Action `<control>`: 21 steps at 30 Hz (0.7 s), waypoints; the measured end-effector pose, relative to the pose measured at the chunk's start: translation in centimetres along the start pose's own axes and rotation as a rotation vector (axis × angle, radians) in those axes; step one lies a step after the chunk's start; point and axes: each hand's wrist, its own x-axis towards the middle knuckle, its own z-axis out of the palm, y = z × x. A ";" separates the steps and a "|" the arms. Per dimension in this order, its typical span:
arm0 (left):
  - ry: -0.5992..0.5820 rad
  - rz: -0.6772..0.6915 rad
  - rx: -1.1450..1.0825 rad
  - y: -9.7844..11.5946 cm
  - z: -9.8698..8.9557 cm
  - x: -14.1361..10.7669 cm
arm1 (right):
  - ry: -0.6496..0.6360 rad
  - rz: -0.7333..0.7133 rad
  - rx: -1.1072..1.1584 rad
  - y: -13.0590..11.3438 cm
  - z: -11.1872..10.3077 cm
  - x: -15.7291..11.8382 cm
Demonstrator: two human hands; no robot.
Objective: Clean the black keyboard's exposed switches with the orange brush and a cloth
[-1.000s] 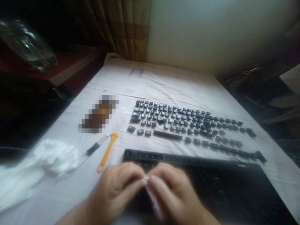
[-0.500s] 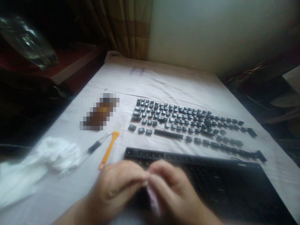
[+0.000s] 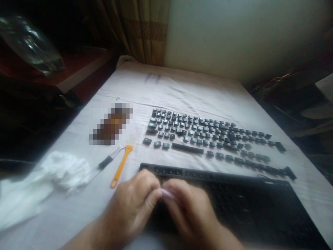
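Note:
My left hand [image 3: 135, 199] and my right hand [image 3: 191, 205] meet over the left part of a black keyboard base [image 3: 260, 205] that has its keycaps off. Between their closed fingertips runs a thin, pale pinkish strip [image 3: 166, 193], which looks like soft cloth or a wipe. Most of it is hidden by the fingers, and the right hand is a little blurred. Beyond the base, loose black keycaps [image 3: 192, 133] lie in rows, with the long space bar [image 3: 187, 148] in the nearest row.
An orange pry tool [image 3: 121, 166] lies left of the keyboard, beside a thin tool with a black grip [image 3: 105, 162]. Crumpled white cloth [image 3: 62, 170] sits at the left edge. A pixelated brown object [image 3: 110, 125] rests farther back. Pale fabric [image 3: 195, 90] covers the surface.
My hands have turned, and the fingertips are slightly farther apart. The pale strip, which hung down below the fingers, now stretches across between them.

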 end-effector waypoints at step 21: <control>-0.012 0.046 -0.204 0.2 -0.1 -0.3 | 0.045 -0.253 -0.098 -0.7 -0.8 1.4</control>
